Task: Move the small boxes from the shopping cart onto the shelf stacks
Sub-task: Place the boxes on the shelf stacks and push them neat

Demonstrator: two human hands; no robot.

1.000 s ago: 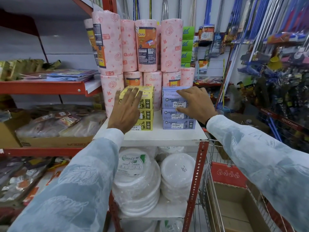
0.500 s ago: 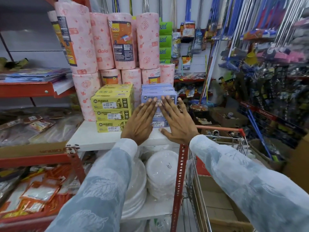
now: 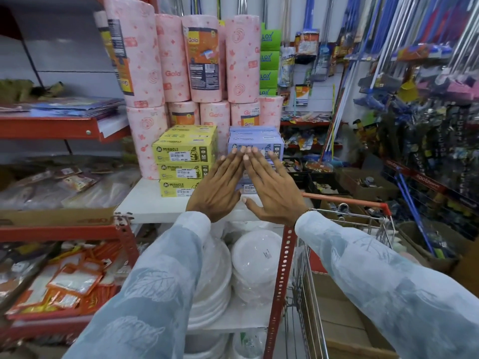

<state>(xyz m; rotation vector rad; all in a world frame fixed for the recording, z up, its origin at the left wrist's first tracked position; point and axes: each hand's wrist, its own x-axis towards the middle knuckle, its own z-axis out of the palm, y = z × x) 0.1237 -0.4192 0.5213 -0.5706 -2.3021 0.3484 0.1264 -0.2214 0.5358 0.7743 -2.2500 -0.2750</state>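
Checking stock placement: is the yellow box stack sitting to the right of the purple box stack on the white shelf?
No, the yellow box stack stands left of the purple box stack, which both open hands partly cover.

The scene is brightly and evenly lit from overhead, with no hard shadows; only a soft shade lies under the white shelf board over the stacked white plastic plates, whose wrap shows faint glare. The centre is fairly sharp: print on the yellow cardboard boxes reads clearly. The fingertips of the left hand and right hand are slightly smeared by motion. Wide-angle distortion bends the red metal shelf rail and stretches the pale blue patterned sleeves at the lower edge. The hanging blue-handled mops and brooms at right are soft and blurred.
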